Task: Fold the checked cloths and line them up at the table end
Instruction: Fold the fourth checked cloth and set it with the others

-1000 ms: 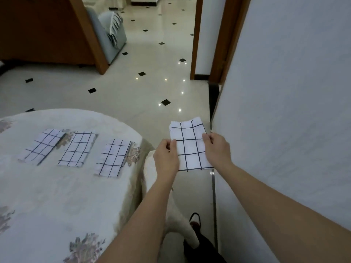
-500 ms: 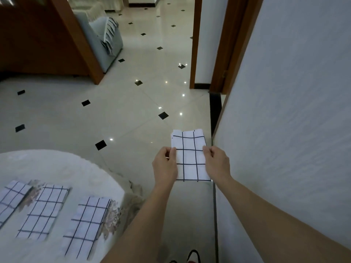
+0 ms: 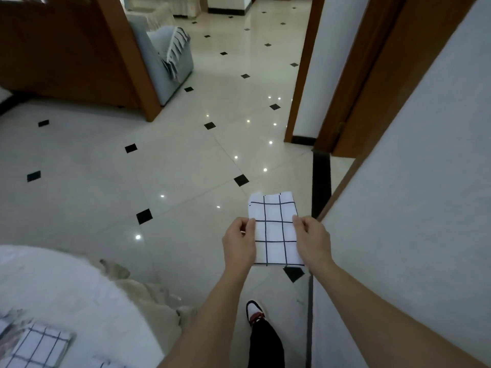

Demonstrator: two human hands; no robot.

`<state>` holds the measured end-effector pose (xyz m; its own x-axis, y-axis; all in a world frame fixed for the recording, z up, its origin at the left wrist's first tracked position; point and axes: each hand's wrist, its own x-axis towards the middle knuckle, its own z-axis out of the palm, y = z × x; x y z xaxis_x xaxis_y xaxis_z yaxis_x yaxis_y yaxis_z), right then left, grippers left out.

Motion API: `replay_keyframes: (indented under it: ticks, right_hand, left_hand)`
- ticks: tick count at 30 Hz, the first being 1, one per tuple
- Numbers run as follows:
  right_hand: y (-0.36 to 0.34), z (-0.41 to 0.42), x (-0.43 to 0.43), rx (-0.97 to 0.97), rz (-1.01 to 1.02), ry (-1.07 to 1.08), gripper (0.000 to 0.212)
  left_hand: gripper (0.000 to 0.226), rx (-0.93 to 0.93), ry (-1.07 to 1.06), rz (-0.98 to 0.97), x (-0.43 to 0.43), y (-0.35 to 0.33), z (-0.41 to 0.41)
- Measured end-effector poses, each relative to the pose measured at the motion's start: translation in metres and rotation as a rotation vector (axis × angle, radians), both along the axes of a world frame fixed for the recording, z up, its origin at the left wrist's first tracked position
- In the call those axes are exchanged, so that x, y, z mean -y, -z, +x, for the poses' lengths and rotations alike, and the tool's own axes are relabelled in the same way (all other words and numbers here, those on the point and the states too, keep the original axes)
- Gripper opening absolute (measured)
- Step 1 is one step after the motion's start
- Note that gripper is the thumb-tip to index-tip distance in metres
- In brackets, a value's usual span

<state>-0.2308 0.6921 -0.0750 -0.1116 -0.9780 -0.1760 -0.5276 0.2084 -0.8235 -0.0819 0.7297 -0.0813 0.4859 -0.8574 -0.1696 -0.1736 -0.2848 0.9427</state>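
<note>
We hold a folded checked cloth [image 3: 275, 229] in mid-air over the tiled floor [image 3: 170, 166], our left hand [image 3: 239, 244] and right hand [image 3: 313, 240] each with fingers pinched on a side edge. A white wall [image 3: 414, 181] stands close on the right; open floor stretches far and left. The desk [image 3: 66, 293] sits near left, another folded cloth [image 3: 37, 349] on it.
</note>
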Motion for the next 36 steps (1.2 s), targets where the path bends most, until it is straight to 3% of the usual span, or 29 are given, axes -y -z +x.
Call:
replay_keyframes:
  ticks: [8,13,36]
  right_hand:
    - [-0.002,0.072,0.14,-0.094,-0.017,-0.187,0.041]
    - [-0.02,0.144,0.221,-0.058,-0.064,-0.297,0.042]
    - [0.016,0.539,0.401,0.06,0.02,-1.109,0.035]
  left_hand:
    - [0.022,-0.052,-0.135,0.047,0.112,0.005,0.072]
    - [0.024,-0.051,-0.263,0.047,0.172,-0.011,0.131]
    - [0.022,-0.009,-1.053,0.13,0.277,0.002,0.424]
